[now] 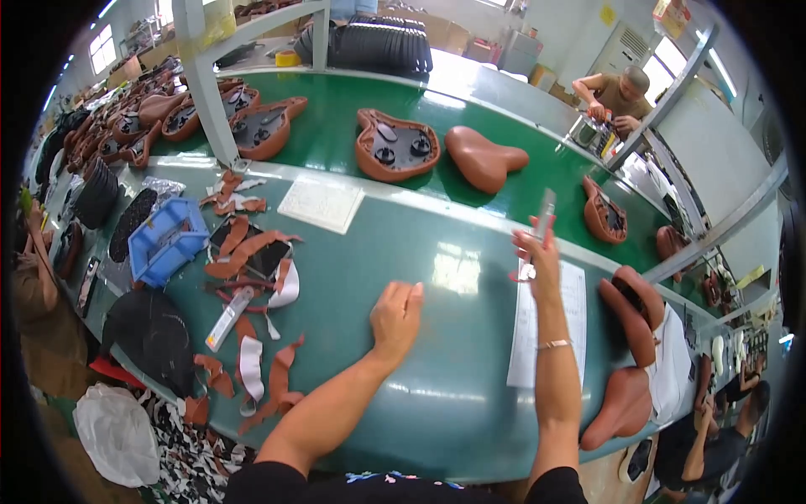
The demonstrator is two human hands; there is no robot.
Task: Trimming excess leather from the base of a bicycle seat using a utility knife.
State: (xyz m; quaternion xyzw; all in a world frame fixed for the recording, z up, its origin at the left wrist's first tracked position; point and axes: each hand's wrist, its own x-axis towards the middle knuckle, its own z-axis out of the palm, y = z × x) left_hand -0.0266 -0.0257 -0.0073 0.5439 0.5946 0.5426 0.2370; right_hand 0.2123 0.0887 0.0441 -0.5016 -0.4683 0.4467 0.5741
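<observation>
My left hand (397, 321) rests as a loose fist over the green worktable (453, 353), fingers curled, nothing showing from it. Farther right, my raised right hand (539, 256) is closed around a slim silver-grey bladed tool (548, 210) that points up and away; its exact kind is unclear. Beneath that forearm lies a printed sheet (525, 336). To the left of my fist are brown and white trimming scraps (249, 361), with a utility knife (228, 319) among them. Brown bicycle saddles (620, 412) and a white cloth (669, 370) lie at the table's right end.
Beyond a pale rail, a green conveyor (327, 126) carries more saddles (485, 160). A blue plastic bin (168, 242) sits at left near a black pad (149, 336). Metal posts (206, 92) rise beside the conveyor. A co-worker (621, 97) works across it.
</observation>
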